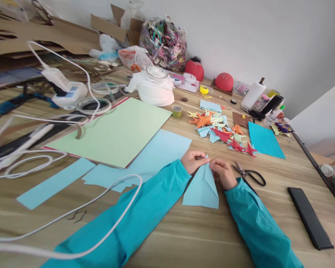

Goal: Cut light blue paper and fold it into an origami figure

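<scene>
A light blue sheet of paper, folded to a narrow point at its far end, lies on the wooden table in front of me. My left hand pinches the pointed end from the left, thumb stretched along it. From the other side my right hand grips the paper's right edge near the tip, fingers curled. Creases run down from the tip toward the wide near edge. Just right of my right hand are scissors with black handles, partly behind the sleeve.
Folded paper pieces in several colours are heaped beyond my hands, beside a bright blue sheet. A green sheet and a blue paper strip lie left. White cables cross the left foreground. A black phone rests at right.
</scene>
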The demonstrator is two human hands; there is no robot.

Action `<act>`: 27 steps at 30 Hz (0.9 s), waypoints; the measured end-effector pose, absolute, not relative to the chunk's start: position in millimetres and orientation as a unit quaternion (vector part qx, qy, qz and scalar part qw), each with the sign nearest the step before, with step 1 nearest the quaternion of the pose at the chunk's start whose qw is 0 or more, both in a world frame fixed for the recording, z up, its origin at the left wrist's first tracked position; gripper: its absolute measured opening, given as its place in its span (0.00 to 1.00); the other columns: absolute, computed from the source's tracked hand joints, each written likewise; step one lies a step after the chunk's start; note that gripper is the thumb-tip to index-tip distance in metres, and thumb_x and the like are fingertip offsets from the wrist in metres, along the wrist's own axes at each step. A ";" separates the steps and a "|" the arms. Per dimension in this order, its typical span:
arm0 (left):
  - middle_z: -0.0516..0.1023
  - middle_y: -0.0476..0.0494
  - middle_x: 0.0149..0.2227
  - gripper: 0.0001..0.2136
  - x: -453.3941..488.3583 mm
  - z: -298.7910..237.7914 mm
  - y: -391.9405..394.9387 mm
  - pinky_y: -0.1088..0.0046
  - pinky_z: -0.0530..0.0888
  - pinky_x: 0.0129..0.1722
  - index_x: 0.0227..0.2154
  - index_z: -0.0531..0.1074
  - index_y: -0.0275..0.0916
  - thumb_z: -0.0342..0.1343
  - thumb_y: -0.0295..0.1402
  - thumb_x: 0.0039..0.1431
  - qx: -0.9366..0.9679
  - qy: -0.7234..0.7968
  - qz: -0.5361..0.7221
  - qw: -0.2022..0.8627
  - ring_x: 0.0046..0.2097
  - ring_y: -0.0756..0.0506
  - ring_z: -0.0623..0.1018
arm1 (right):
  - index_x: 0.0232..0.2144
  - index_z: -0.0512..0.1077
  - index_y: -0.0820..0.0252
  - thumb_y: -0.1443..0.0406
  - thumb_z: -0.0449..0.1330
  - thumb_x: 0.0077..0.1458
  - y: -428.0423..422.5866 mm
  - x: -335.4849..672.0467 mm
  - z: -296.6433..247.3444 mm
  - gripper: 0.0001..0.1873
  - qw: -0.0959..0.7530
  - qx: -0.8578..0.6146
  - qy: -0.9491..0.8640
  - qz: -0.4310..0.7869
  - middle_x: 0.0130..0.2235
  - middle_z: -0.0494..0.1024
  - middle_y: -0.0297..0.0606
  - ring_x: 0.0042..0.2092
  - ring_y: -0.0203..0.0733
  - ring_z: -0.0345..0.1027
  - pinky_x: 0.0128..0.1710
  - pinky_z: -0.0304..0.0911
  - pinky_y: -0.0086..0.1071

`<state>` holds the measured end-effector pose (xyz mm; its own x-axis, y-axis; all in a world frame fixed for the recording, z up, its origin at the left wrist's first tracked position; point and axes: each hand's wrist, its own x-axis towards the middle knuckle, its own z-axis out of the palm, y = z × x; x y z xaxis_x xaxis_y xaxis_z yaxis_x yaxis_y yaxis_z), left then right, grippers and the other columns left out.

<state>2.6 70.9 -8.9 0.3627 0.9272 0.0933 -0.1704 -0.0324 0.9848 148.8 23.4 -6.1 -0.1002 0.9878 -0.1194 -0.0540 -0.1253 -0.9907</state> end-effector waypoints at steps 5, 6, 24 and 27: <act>0.64 0.53 0.16 0.14 1.7 -11.8 75.1 0.77 0.58 0.22 0.13 0.68 0.35 0.66 0.38 0.38 0.502 0.361 0.480 0.622 0.22 0.54 0.62 | 0.15 0.67 0.59 0.64 0.60 0.41 22.8 149.4 -6.3 0.08 0.453 -0.501 -0.472 0.566 0.11 0.59 0.24 0.14 0.28 0.48 0.15 0.40 0.26; 0.64 0.53 0.16 0.14 1.8 -12.9 76.0 0.77 0.58 0.22 0.12 0.68 0.35 0.66 0.38 0.37 0.487 0.364 0.491 0.623 0.22 0.54 0.62 | 0.15 0.67 0.59 0.64 0.60 0.40 22.5 149.7 -6.3 0.08 0.456 -0.503 -0.463 0.570 0.11 0.59 0.24 0.15 0.28 0.47 0.15 0.39 0.26; 0.65 0.55 0.11 0.15 -0.7 -6.7 84.7 0.78 0.60 0.16 0.13 0.66 0.37 0.69 0.35 0.26 0.227 0.421 0.562 0.675 0.16 0.54 0.64 | 0.12 0.64 0.59 0.65 0.58 0.36 22.2 161.8 -10.7 0.08 0.486 -0.391 -0.425 0.656 0.10 0.61 0.27 0.10 0.29 0.47 0.09 0.34 0.26; 0.66 0.54 0.12 0.15 0.4 -3.9 80.8 0.77 0.61 0.17 0.13 0.67 0.37 0.69 0.36 0.28 0.256 0.407 0.542 0.689 0.17 0.53 0.65 | 0.12 0.64 0.59 0.60 0.56 0.42 23.2 159.3 -5.6 0.13 0.516 -0.385 -0.420 0.639 0.11 0.62 0.29 0.12 0.28 0.47 0.10 0.38 0.25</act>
<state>0.4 80.8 -3.9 0.0815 0.9555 -0.2835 -0.5385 0.2815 0.7942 159.3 23.2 -5.6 -0.1709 0.9835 -0.0585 -0.3361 -0.1140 -0.9349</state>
